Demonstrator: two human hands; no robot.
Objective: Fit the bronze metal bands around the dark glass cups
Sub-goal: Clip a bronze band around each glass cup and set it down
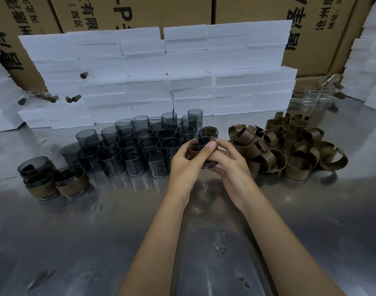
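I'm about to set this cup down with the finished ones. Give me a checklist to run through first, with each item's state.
1. Both hands grip the cup: left hand, right hand. Ok.
2. Band sits around the cup: ok.
3. Band fully seated and even: cannot tell, fingers cover it.
4. Finished cups at the left leave bare table beside them: ok.
5. Plain cups remain: ok.
6. Loose bands remain: ok.

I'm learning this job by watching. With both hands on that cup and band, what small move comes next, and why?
Probably press the band down snug round the cup, then set it left with the banded cups. Both the left hand and right hand grip the cup, with the band already round it.
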